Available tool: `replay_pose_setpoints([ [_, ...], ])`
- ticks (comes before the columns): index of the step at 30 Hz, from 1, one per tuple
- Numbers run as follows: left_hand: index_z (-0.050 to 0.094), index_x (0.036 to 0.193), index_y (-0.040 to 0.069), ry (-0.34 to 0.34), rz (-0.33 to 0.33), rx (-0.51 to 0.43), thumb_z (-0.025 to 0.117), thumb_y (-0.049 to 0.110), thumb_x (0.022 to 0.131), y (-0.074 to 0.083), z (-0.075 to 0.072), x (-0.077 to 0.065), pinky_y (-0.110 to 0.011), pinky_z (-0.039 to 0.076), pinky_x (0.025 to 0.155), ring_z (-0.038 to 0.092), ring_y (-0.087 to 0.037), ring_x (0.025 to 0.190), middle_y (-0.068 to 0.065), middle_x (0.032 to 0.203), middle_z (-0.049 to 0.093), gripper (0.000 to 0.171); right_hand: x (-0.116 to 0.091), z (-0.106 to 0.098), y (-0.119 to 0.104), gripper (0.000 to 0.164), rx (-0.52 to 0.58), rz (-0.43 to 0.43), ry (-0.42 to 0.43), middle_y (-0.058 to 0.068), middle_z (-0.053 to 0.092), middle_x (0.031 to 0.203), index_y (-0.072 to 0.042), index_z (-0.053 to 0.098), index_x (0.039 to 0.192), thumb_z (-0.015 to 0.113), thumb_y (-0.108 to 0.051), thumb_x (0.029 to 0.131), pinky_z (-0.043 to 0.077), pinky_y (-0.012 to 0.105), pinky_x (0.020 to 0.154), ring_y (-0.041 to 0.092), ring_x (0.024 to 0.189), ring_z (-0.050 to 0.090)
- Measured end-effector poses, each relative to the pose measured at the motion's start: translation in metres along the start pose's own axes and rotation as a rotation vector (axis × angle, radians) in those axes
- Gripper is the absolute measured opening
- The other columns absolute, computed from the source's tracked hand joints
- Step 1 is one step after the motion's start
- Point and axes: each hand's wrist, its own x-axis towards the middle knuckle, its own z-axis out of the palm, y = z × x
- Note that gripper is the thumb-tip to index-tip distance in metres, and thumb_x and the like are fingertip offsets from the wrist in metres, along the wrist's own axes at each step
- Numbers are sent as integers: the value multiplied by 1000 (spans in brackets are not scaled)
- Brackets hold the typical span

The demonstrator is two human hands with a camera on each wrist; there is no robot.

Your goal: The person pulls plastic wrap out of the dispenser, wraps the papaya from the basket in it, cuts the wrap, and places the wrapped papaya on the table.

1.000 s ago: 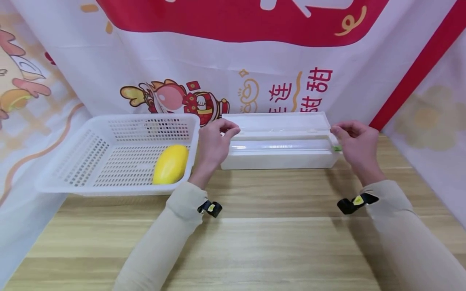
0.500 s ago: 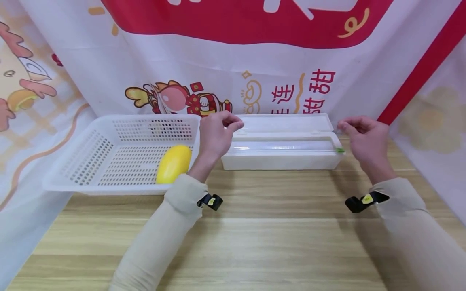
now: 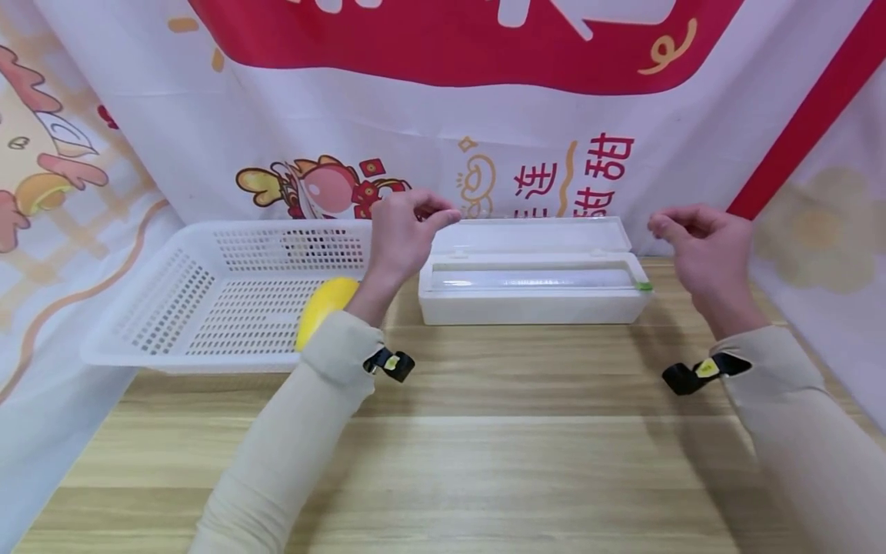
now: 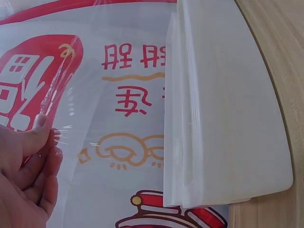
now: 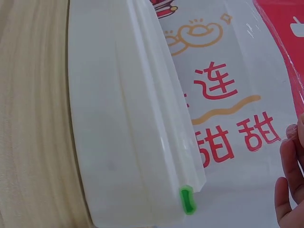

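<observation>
A white cling film dispenser box (image 3: 533, 310) lies on the table with its lid (image 3: 533, 233) raised at the back. Inside sits a roll of clear film (image 3: 536, 278), and a small green piece (image 5: 187, 199) shows at the box's right end. Above the box's left end my left hand (image 3: 404, 237) pinches a corner of the cling film (image 4: 59, 88) between thumb and fingers. My right hand (image 3: 713, 250) pinches the opposite corner, beyond the box's right end. Between both hands the see-through sheet is stretched, its edge creased and shiny in both wrist views.
A white plastic basket (image 3: 194, 360) stands left of the box, close by my left forearm. In it lies a yellow mango-like fruit (image 3: 321, 308), partly hidden by my sleeve. A printed cloth (image 3: 388, 115) hangs right behind the box.
Both hands have risen from the box's lid level with the film, pulling it up. The right hand has also moved right, away from the box's end.
</observation>
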Motion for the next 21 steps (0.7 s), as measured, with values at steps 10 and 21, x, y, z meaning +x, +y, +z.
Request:
replay_pose_setpoints([
  [10,82,106,9,8,8,-44,82,26,94,0,-9,14,-24,51,76,69,-19,86,-10,99,81,21,7,-6,-17,34,20,-49,4,-19,73,101,-18,78,127,73,-38,99,52,10,77,6,99,63],
  [21,81,109,9,-5,18,-56,79,27,96,11,-18,28,-21,50,77,69,-19,91,-9,102,80,22,9,-13,-34,34,93,-84,8,-15,73,104,-17,77,126,72,-37,99,53,7,84,4,101,66],
])
